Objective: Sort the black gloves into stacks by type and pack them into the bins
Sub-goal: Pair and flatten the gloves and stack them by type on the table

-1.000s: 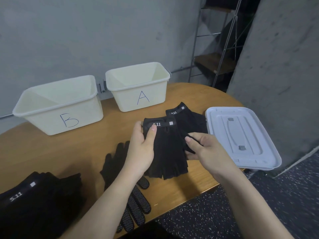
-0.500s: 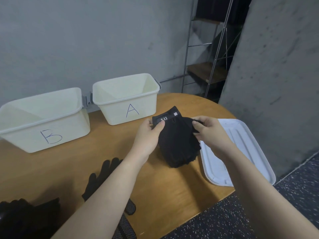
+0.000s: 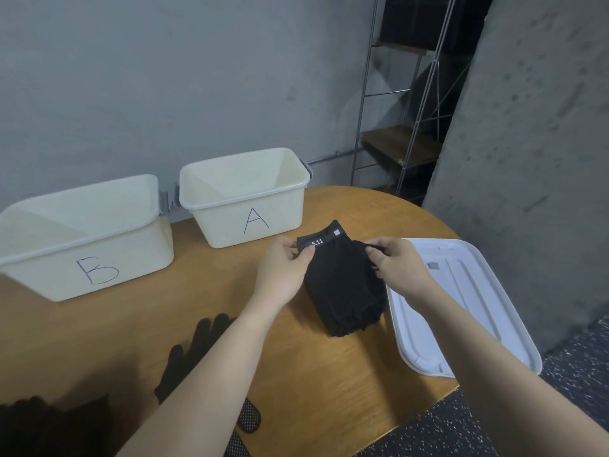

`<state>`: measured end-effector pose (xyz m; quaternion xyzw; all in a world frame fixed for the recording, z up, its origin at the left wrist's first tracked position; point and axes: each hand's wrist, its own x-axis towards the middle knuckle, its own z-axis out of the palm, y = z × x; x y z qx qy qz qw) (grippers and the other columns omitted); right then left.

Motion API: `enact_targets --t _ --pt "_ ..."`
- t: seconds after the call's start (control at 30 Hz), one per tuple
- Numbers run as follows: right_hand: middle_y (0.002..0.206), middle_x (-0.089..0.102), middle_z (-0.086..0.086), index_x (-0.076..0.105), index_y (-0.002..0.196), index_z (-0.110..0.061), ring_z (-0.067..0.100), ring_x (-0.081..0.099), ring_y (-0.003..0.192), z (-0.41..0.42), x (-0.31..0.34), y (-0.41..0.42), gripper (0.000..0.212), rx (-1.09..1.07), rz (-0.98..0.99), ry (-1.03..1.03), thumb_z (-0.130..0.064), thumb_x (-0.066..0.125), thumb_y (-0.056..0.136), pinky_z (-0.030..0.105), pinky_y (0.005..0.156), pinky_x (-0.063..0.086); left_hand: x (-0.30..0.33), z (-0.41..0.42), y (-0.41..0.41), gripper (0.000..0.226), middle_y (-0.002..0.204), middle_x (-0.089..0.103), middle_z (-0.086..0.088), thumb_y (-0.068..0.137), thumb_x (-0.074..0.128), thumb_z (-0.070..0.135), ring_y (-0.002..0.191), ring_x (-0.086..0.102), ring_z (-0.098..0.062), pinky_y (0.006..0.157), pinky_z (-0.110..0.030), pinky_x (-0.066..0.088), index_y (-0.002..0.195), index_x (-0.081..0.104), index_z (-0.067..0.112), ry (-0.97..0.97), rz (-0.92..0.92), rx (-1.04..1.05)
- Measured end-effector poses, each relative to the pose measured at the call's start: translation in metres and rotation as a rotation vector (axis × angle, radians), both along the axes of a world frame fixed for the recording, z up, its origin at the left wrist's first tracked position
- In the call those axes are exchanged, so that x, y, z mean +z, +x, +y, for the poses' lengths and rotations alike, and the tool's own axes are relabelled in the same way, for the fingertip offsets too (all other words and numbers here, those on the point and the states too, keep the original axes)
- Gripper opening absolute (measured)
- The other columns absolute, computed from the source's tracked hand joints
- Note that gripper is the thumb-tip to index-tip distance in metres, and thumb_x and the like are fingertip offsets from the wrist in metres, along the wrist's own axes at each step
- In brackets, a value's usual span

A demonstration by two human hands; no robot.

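Two cream bins stand at the back of the round wooden table (image 3: 313, 384); the bin marked A (image 3: 245, 196) is beside the bin marked B (image 3: 82, 239), and no gloves show inside either one; one white lid (image 3: 461, 311) lies flat on the table's right side, partly over the edge; one stack of short-fingered black gloves (image 3: 342, 291) sits on the table between the A bin and the lid, with a "5.11" tag on top; the left hand (image 3: 283, 275) pinches the cuff end of the stack by the tag, thumb on top and fingers curled under; the right hand (image 3: 402, 272) pinches the stack's right edge with bent fingers; one pile of long-fingered gloves with dotted palms (image 3: 197, 357) lies nearer, partly under the left arm; one more dark heap of gloves (image 3: 49, 427) fills the bottom left corner, too dim to count.
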<state>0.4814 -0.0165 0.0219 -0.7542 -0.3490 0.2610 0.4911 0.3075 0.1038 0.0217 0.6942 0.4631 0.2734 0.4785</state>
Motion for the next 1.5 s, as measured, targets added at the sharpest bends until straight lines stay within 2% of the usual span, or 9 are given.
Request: enact_targets --t 0.13,0.2,0.27,0.5,0.67,1.03,1.2,1.4,1.5 --pt "0.099 0.075 -0.002 0.073 0.108 -0.017 0.013 0.07 0.094 0.0 0.002 -0.001 0.022 0.009 -0.044 0.002 -0.017 0.051 0.107 0.026 0.077 0.057 -0.004 -0.006 -0.013 0.042 0.137 0.052 0.002 0.103 0.057 0.036 0.125 0.051 -0.015 0.102 -0.027 0.044 0.141 0.049 0.021 0.521 0.151 -0.03" --pt "0.098 0.074 -0.004 0.072 0.108 -0.018 0.012 0.07 0.093 -0.001 0.003 -0.001 0.02 0.004 -0.042 0.015 -0.017 0.052 0.107 0.023 0.073 0.055 -0.004 -0.011 -0.016 0.047 0.157 0.037 0.0 0.106 0.05 0.037 0.144 0.032 -0.018 0.117 -0.034 0.032 0.15 0.044 0.026 0.857 0.258 -0.18" --pt "0.1 0.074 -0.004 0.071 0.109 -0.018 0.012 0.069 0.094 -0.001 0.002 0.0 0.019 0.005 -0.037 0.02 -0.018 0.052 0.107 0.023 0.073 0.056 -0.006 -0.015 -0.013 0.054 0.171 0.015 0.003 0.108 0.04 0.045 0.156 0.012 -0.018 0.125 -0.038 0.015 0.16 0.032 0.033 0.971 0.381 -0.392" --pt "0.098 0.076 0.0 0.071 0.11 -0.014 0.013 0.074 0.087 -0.003 -0.002 0.005 0.019 0.011 -0.043 0.009 -0.015 0.053 0.107 0.024 0.07 0.061 -0.031 -0.011 0.002 0.072 0.172 -0.015 0.002 0.106 0.02 0.067 0.158 -0.018 -0.017 0.129 -0.041 -0.008 0.166 0.001 0.032 0.911 0.607 -0.561" --pt "0.093 0.076 0.002 0.068 0.099 -0.02 0.013 0.075 0.079 -0.007 -0.007 0.007 0.017 -0.006 -0.037 0.001 -0.012 0.054 0.105 0.025 0.07 0.062 -0.042 -0.008 0.011 0.08 0.172 -0.016 0.001 0.101 0.023 0.074 0.158 -0.019 -0.02 0.129 -0.044 -0.007 0.165 0.002 0.032 0.91 0.684 -0.609" --pt "0.101 0.072 0.001 0.067 0.115 -0.011 0.016 0.074 0.084 -0.012 -0.012 0.008 0.016 -0.054 -0.081 -0.037 -0.013 0.057 0.103 0.029 0.075 0.061 -0.046 -0.007 0.018 0.08 0.173 -0.013 -0.002 0.1 0.022 0.074 0.159 -0.015 -0.024 0.129 -0.047 -0.005 0.166 0.004 0.031 0.929 0.803 -0.627" --pt "0.1 0.069 -0.003 0.065 0.113 -0.017 0.012 0.071 0.085 -0.029 -0.006 0.0 0.013 -0.078 -0.112 -0.02 -0.013 0.057 0.103 0.017 0.063 0.055 -0.035 -0.014 0.016 0.077 0.173 -0.01 -0.005 0.101 0.025 0.072 0.159 -0.011 -0.027 0.129 -0.047 -0.007 0.165 0.008 0.035 0.941 0.801 -0.619" --pt "0.108 0.069 -0.001 0.065 0.116 -0.017 0.015 0.069 0.093 -0.049 0.007 -0.012 0.016 -0.144 -0.147 0.016 -0.015 0.059 0.102 0.03 0.076 0.06 -0.015 -0.024 0.009 0.067 0.172 -0.016 -0.004 0.105 0.028 0.066 0.159 -0.015 -0.023 0.129 -0.045 -0.008 0.164 0.011 0.041 0.987 0.704 -0.645" --pt "0.106 0.066 -0.005 0.061 0.114 -0.019 0.006 0.065 0.086 -0.06 0.018 -0.022 0.013 -0.195 -0.221 0.047 -0.015 0.057 0.102 0.017 0.063 0.05 -0.002 -0.023 -0.009 0.063 0.171 -0.02 0.0 0.107 0.027 0.06 0.158 -0.019 -0.017 0.128 -0.041 -0.01 0.164 0.006 0.041 1.046 0.667 -0.686"
